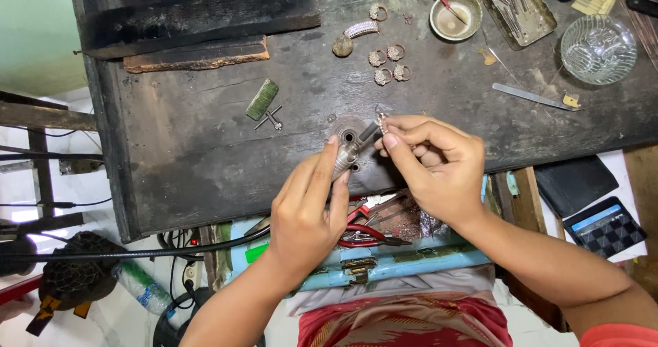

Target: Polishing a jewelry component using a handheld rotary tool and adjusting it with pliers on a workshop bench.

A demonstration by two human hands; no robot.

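Observation:
My left hand (pixel 308 210) grips a silver rotary tool handpiece (pixel 346 156) whose black flexible cable (pixel 137 253) runs off to the left. Its tip points up and right at a small silver ring (pixel 381 122), pinched between thumb and forefinger of my right hand (pixel 432 162). Both hands meet over the front middle of the dark, worn wooden workbench (pixel 205 155). Several more silver rings (pixel 388 63) lie on the bench just beyond my hands.
On the bench: a green block (pixel 262 99), a small key tool (pixel 270 118), wood slabs (pixel 199 52), a metal bowl (pixel 455 16), a tray of tools (pixel 519 2), a glass dish (pixel 598 48), a flat file (pixel 529 96). A blue drawer (pixel 439 258) with red pliers (pixel 363 234) is open below.

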